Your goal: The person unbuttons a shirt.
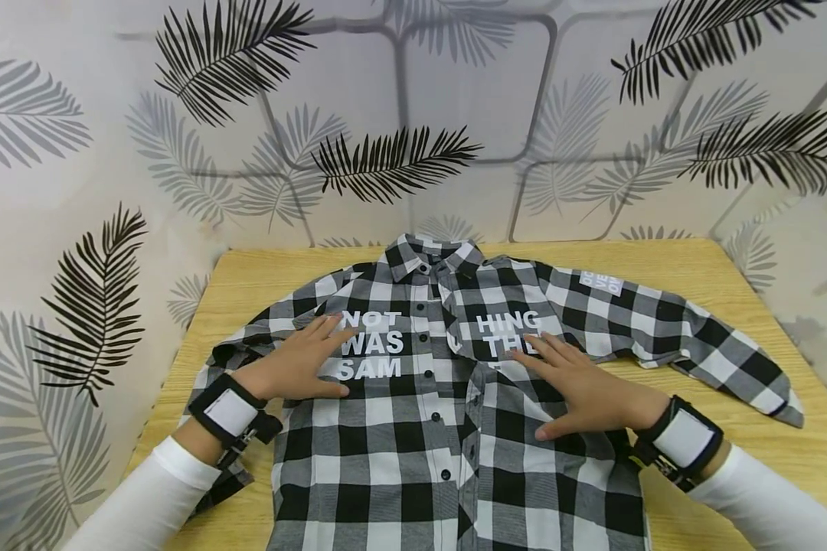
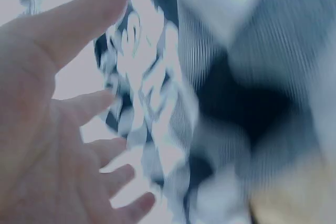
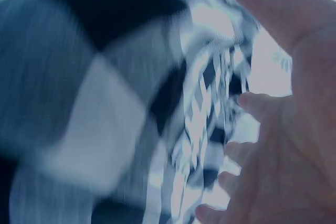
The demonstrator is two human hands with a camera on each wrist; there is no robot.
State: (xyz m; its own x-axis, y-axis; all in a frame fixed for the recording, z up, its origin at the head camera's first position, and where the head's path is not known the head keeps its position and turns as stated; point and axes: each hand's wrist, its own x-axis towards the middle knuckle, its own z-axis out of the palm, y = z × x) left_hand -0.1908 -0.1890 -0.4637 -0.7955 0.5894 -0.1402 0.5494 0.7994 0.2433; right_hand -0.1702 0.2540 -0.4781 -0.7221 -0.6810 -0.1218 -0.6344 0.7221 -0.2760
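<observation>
A black, white and grey checked button-up shirt (image 1: 386, 428) lies front up, its collar at the far side. White lettering crosses both halves of the chest, and the front is parted below the collar. Over the left chest lettering is my left hand (image 1: 302, 363), fingers spread and fairly straight. My right hand (image 1: 586, 390) is spread in the same way over the right half, below the lettering there. Both wrist views show extended fingers with no cloth gripped between them; the fingertips stand at or just off the fabric, and contact is hard to tell.
The shirt lies on a light wooden table (image 1: 682, 428). One sleeve (image 1: 717, 352) stretches out to the right; the other is bent down at the left, partly behind my left arm. A wall (image 1: 455, 207) with leaf patterns rises behind the table's far edge.
</observation>
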